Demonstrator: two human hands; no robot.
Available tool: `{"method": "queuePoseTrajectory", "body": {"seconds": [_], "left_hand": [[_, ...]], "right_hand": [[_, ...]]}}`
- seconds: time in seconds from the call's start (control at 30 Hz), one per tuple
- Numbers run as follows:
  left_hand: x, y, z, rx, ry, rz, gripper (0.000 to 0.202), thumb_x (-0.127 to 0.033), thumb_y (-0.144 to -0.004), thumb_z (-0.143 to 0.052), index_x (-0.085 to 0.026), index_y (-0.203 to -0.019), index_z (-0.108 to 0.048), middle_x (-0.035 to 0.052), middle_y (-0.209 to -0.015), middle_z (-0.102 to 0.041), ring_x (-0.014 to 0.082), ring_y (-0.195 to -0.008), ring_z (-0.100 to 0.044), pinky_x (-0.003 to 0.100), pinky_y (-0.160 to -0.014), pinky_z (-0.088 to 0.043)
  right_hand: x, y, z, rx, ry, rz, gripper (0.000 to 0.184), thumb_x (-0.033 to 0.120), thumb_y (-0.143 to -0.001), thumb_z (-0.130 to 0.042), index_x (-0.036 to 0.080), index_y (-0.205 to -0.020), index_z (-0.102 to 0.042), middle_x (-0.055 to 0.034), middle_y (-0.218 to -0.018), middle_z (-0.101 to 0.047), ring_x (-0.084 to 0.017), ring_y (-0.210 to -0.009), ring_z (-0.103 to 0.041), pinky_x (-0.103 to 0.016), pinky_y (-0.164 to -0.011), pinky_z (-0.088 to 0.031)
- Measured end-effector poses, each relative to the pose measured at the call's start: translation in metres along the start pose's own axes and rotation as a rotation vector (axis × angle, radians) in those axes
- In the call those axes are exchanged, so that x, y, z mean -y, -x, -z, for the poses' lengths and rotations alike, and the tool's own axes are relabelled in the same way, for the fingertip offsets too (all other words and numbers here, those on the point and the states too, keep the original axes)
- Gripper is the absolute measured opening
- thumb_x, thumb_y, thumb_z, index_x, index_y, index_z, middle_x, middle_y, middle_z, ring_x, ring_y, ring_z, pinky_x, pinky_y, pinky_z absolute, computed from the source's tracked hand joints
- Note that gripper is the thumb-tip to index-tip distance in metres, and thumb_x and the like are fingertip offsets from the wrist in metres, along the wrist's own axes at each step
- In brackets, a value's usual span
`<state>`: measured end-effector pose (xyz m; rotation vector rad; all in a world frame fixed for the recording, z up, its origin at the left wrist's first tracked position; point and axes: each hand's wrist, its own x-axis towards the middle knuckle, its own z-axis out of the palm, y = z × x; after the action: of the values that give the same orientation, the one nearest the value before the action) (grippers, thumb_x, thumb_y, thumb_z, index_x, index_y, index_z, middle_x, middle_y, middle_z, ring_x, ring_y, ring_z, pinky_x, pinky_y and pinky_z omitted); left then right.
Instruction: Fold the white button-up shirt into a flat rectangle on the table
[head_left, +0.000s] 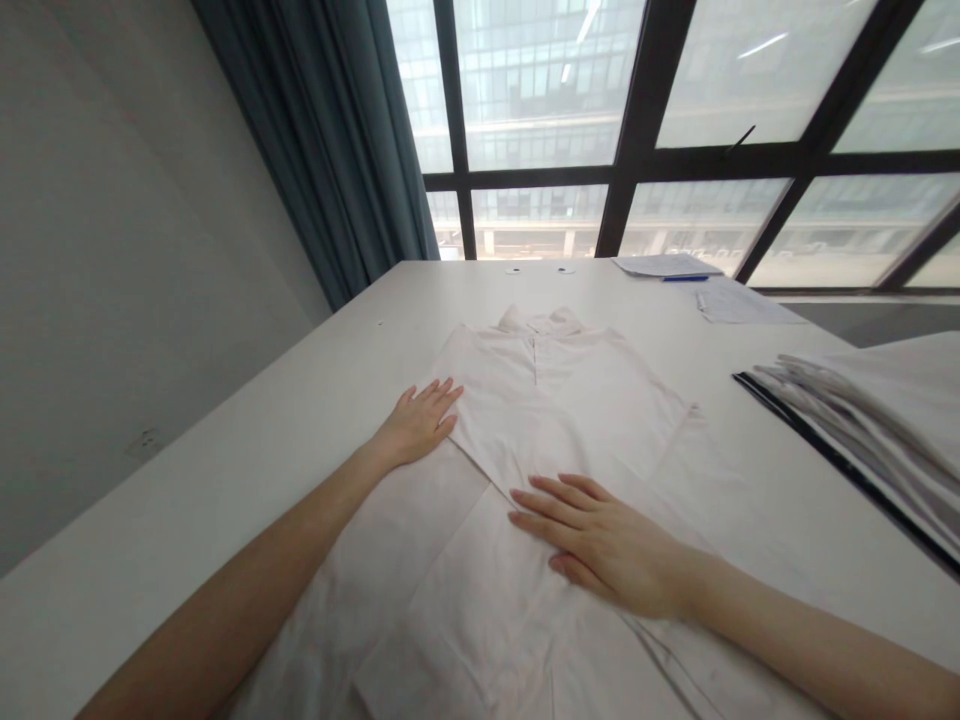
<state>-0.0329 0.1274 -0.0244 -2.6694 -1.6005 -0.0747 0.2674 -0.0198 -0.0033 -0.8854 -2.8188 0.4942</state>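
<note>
A white collared shirt (585, 410) lies spread on the white table (300, 450), its collar toward the window and its lower part running out of view at the bottom. One sleeve looks folded across the front. My left hand (421, 422) rests flat on the shirt's left edge below the shoulder, fingers spread. Over the middle of the shirt my right hand (600, 545) lies palm down with its fingers stretched out to the left. Neither hand grips the cloth.
A pile of folded white cloth (892, 410) with a black edge stands at the right. Papers (667, 265) and a blue pen (685, 278) lie at the far right corner. A dark blue curtain (330, 130) hangs beside the window (551, 90).
</note>
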Motion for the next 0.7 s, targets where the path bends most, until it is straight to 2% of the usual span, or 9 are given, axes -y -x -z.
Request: {"method": "queuePoseTrajectory", "body": {"seconds": [0.1, 0.23, 0.33, 0.47, 0.7], "left_hand": [[-0.004, -0.009, 0.003, 0.057, -0.011, 0.0, 0.061, -0.046, -0.096, -0.026, -0.018, -0.15, -0.028, 0.0112, -0.157, -0.023, 0.0285, -0.145, -0.02, 0.05, -0.114, -0.017], [-0.007, -0.04, 0.007, 0.127, 0.024, -0.005, 0.073, -0.058, -0.094, -0.025, -0.012, -0.15, -0.026, 0.0157, -0.157, -0.02, 0.0276, -0.146, -0.016, 0.045, -0.116, -0.017], [-0.005, -0.072, 0.002, 0.105, 0.064, 0.034, 0.079, -0.061, -0.092, -0.028, -0.007, -0.149, -0.026, 0.0183, -0.157, -0.017, 0.0285, -0.146, -0.015, 0.043, -0.116, -0.017], [0.006, -0.108, -0.008, 0.056, 0.085, 0.08, 0.081, -0.064, -0.091, -0.027, -0.007, -0.149, -0.025, 0.0194, -0.157, -0.017, 0.0302, -0.145, -0.016, 0.044, -0.116, -0.019], [0.031, -0.151, -0.015, 0.036, 0.079, 0.153, 0.082, -0.065, -0.091, -0.024, -0.007, -0.15, -0.022, 0.0197, -0.157, -0.016, 0.0288, -0.146, -0.014, 0.045, -0.116, -0.018]], "right_hand": [[-0.001, 0.0, 0.003, 0.012, -0.025, 0.002, 0.053, 0.04, -0.1, -0.035, 0.031, -0.151, -0.025, -0.0027, -0.155, -0.03, -0.022, -0.145, -0.021, -0.049, -0.117, -0.018], [0.0, 0.0, 0.007, 0.028, -0.045, -0.011, 0.054, 0.042, -0.1, -0.034, 0.031, -0.152, -0.024, -0.0031, -0.156, -0.029, -0.023, -0.145, -0.02, -0.05, -0.117, -0.017], [-0.001, -0.001, 0.008, 0.057, -0.062, -0.025, 0.054, 0.044, -0.1, -0.033, 0.031, -0.152, -0.024, -0.0024, -0.156, -0.027, -0.025, -0.145, -0.02, -0.051, -0.116, -0.018], [-0.003, -0.002, 0.011, 0.042, -0.096, -0.021, 0.055, 0.044, -0.1, -0.034, 0.032, -0.152, -0.023, -0.0021, -0.156, -0.027, -0.023, -0.145, -0.02, -0.049, -0.117, -0.017], [-0.005, -0.004, 0.017, 0.044, -0.143, -0.022, 0.055, 0.042, -0.099, -0.037, 0.033, -0.152, -0.022, -0.0012, -0.156, -0.029, -0.023, -0.144, -0.023, -0.047, -0.118, -0.015]]}}
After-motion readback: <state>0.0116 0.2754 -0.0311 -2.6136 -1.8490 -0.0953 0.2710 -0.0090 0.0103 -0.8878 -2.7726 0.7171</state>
